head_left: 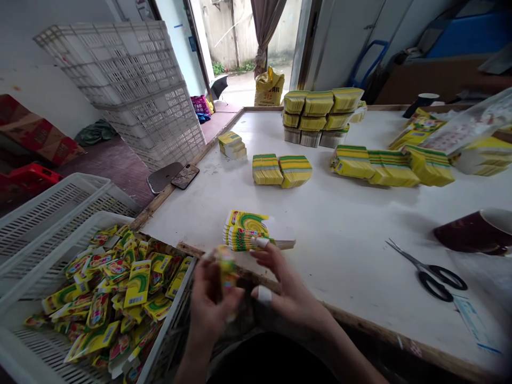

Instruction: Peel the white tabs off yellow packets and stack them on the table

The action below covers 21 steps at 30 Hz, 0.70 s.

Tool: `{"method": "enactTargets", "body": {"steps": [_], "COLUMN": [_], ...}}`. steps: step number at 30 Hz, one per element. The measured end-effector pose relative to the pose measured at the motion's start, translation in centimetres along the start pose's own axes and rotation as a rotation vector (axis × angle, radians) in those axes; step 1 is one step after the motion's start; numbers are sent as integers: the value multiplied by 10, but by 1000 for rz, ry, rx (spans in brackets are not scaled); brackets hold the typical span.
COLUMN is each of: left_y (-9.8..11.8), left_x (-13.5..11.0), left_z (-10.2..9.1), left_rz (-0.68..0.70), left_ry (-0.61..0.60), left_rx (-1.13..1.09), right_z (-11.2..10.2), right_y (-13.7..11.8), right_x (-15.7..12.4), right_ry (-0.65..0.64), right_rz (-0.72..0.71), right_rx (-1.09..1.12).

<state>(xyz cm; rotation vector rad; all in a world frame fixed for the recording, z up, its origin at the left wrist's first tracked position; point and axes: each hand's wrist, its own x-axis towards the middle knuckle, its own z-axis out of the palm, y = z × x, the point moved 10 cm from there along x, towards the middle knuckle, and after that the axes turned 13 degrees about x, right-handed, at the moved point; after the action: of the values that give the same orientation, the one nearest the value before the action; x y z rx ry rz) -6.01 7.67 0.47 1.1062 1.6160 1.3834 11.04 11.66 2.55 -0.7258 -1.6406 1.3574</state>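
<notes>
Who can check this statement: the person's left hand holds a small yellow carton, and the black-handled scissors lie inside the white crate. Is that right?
Not quite: the black-handled scissors lie on the tabletop, not inside the white crate, as the head view shows. The left hand does hold a small yellow carton.

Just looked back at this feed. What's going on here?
A person at a white table holds a small yellow box, blurred here, in the left hand. The right hand is open, white wraps on its thumb and a finger, fingertips by a fanned stack of cartons; whether they touch is unclear. More yellow boxes lie jumbled in a white crate at the left. Scissors lie on the table's right side.
</notes>
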Motion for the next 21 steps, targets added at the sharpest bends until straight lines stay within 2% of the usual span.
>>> {"method": "enactTargets", "body": {"steps": [2, 3, 4, 6, 8, 10, 13, 17, 19, 21], "left_y": [-14, -25, -37, -59, -73, -78, -76, -58, -50, -42], "left_x": [4, 6, 8, 11, 9, 3, -3, 0, 2, 2], "left_z": [-34, -45, -49, -41, -20, -3, 9, 25, 29, 30], "left_rz": [-68, -123, -203, -411, -587, -663, -638, -467, -380, -295], "left_ry": [259, 347, 392, 367, 263, 194, 185, 59, 23, 30], "left_rx": [-352, -503, -631, -797, -862, -852, -779, -689, -650, -653], "right_z": [-26, -38, -44, -48, -45, -43, -43, -47, -44, -31], "right_y": [2, 2, 5, 16, 25, 28, 24, 7, 1, 3], "right_x": [12, 19, 27, 42, 53, 58, 59, 51, 41, 29], "right_ry": [186, 276, 296, 266, 217, 205, 221, 296, 323, 276], "right_rz": [-30, -40, -21, 20, 41, 34, 8, -59, -77, -47], "right_rx": [-210, -359, -512, -707, -771, -780, -768, -684, -538, -257]}}
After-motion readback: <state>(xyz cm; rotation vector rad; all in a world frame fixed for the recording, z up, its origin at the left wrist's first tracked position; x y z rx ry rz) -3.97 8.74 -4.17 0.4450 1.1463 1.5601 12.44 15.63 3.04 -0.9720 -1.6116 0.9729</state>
